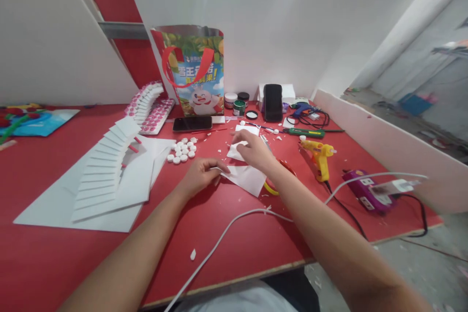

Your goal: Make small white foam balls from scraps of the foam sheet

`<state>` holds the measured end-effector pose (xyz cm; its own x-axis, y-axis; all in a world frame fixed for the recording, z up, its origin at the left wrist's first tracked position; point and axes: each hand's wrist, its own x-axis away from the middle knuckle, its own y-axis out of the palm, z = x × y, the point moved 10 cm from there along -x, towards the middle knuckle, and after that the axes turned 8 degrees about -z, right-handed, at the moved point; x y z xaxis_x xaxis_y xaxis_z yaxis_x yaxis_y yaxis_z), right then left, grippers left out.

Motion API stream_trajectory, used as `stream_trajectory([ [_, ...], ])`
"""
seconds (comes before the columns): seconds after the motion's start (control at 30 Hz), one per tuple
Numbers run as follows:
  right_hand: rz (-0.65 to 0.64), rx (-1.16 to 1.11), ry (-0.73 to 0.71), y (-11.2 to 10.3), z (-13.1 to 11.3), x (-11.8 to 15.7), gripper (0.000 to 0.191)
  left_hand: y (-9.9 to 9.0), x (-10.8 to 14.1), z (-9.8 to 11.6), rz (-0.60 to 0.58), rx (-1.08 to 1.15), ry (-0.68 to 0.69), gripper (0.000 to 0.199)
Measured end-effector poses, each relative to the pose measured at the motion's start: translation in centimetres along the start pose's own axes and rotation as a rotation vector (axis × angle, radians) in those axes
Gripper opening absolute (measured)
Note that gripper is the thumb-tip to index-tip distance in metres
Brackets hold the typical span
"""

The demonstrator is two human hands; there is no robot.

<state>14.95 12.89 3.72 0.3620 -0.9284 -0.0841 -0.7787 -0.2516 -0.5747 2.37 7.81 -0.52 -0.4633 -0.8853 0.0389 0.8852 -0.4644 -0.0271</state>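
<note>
My left hand (203, 174) pinches the left corner of a white sheet (248, 179), thumb and fingers closed at its edge. The sheet, perhaps paper or thin foam board, slants across the red table. Just beyond it, my right hand (252, 150) hovers with bent fingers apart and nothing visible between them. Beneath those fingers lies a smaller white piece (236, 152), partly covered. Yellow-and-red scissor-like handles or a tape ring (271, 188) show partly behind my right forearm. Left of my hands sits a group of white round discs (182, 151).
Fanned white strips (100, 168) rest on white boards (47, 209) at left. Behind stand a printed bag (201, 73), a phone (192, 123) and paint jars (239, 107). A yellow glue gun (319, 156), purple power strip (365, 192) and white cable (219, 243) occupy the right and front.
</note>
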Motion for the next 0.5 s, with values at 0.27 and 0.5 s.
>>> stream_trajectory([
  [0.27, -0.271, 0.626, -0.188, 8.0, -4.2, -8.4, 0.033, 0.1, -0.2, -0.3, -0.032, -0.048, 0.01, 0.018],
  [0.5, -0.185, 0.632, -0.135, 6.9, -5.1, -8.7, 0.036, 0.2, -0.3, -0.4, -0.037, -0.035, -0.002, 0.018],
])
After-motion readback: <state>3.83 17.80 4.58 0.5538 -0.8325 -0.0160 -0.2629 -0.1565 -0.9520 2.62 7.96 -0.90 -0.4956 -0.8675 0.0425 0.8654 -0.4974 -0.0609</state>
